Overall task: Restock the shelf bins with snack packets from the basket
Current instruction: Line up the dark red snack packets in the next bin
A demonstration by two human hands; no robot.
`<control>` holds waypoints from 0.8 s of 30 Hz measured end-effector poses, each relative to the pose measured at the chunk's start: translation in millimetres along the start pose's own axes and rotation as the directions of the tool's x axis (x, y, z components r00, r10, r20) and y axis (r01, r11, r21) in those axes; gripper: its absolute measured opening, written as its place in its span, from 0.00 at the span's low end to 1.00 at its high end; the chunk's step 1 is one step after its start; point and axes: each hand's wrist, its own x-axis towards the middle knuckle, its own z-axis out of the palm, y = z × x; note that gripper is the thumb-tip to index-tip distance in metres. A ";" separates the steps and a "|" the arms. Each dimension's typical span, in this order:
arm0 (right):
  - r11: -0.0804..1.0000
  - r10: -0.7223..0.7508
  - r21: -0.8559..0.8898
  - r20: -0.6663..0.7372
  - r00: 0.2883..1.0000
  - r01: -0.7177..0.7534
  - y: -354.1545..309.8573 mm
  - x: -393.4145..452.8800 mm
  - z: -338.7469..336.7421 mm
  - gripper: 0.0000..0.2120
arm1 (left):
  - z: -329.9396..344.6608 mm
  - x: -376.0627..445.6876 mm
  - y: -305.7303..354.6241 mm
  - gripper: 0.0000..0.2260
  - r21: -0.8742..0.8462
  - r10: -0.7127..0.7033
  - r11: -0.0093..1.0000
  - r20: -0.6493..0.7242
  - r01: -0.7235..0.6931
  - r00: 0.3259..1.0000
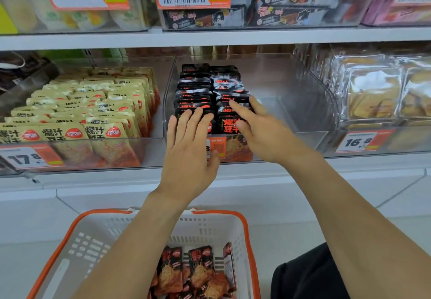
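1. Head view, progress: the clear middle bin [289,103] holds two rows of black snack packets [198,89] standing on edge, filling only the part under and just beyond the hands. To the right of the right hand the bin is bare plastic, so I judge the restock well under way but not finished.

2. Head view, hands: the left hand [186,149] lies flat with straight fingers on the front of the left row, holding nothing. The right hand [258,128] rests with loosely extended fingers on the front of the right row; it seems to press, not grip, though the thumb side is partly hidden.

3. Head view, what is left: below both forearms sits the white basket [74,235] with an orange rim, and loose packets in the basket [200,270] lie near its bottom. These still need to go up.

4. Head view, counts: two hands, one basket, two rows in the middle bin with roughly eight or nine packets each, as overlap blurs the count. About five or six packets show in the basket, with some hidden by the left arm.

5. Head view, neighbours: left of the left hand a bin of beige packets [93,103] looks full; right of the right hand sit clear-wrapped pastries [373,93].
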 end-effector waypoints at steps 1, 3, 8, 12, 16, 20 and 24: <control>1.000 0.015 0.024 0.006 1.000 -0.015 -2.2 0.3 0.1 0.24 | -0.3 0.0 -0.1 0.30 0.001 -0.003 1.000 0.002 0.003 1.000; 0.990 0.050 0.129 -0.006 0.999 -0.049 -3.1 1.0 -3.1 0.27 | -0.7 0.4 0.0 0.31 0.002 -0.005 1.000 0.009 0.005 1.000; 0.919 0.179 0.323 0.170 0.969 -0.227 4.2 26.5 -18.7 0.44 | -0.4 2.0 -0.5 0.30 0.012 -0.001 1.000 0.021 0.000 1.000; 0.808 0.168 0.501 0.310 0.936 -0.311 8.9 42.4 -19.8 0.51 | -1.9 0.8 -3.4 0.30 0.019 0.010 1.000 0.038 -0.011 0.999; 0.713 0.133 0.608 0.371 0.919 -0.349 14.2 45.9 -21.4 0.46 | -0.6 1.4 -2.7 0.30 0.010 0.006 1.000 0.031 -0.007 1.000; 0.707 0.123 0.615 0.379 0.917 -0.349 12.1 47.4 -19.2 0.45 | 4.1 0.6 -1.1 0.30 0.022 -0.007 1.000 0.016 0.006 1.000; 0.771 0.109 0.587 0.259 0.960 -0.246 10.3 35.9 -20.6 0.47 | -0.5 1.6 -3.6 0.29 -0.034 0.019 0.999 0.009 -0.018 1.000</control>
